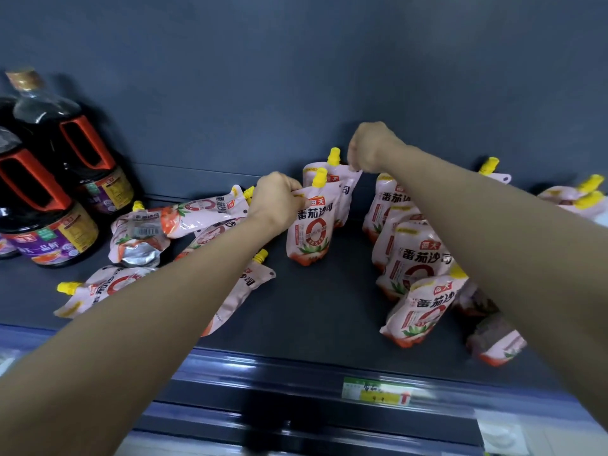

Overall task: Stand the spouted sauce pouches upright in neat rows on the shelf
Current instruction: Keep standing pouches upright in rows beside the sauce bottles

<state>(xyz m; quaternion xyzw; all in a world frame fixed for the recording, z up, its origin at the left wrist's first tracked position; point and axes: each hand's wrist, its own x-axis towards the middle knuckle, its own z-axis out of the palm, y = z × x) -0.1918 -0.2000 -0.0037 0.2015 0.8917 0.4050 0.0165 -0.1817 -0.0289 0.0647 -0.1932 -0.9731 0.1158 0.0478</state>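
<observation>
Pink plastic sauce pouches with yellow screw spouts sit across the dark grey metal shelf (316, 311). Mid-shelf, one upright front pouch (309, 228) stands with a second upright pouch (342, 189) just behind it. The left hand (276, 199) pinches the front pouch's top left corner; the right hand (371, 149) pinches the rear pouch's top right corner, fingers closed on the film. To the right, a row of standing pouches (411, 255) runs from back to front, partly hidden by the right forearm. To the left, a heap of fallen pouches (171, 232) lies flat and overlapping. Two dark soy sauce jugs with red handles (49, 179) stand at far left. A price tag (375, 390) is fixed to the shelf's front rail.
</observation>
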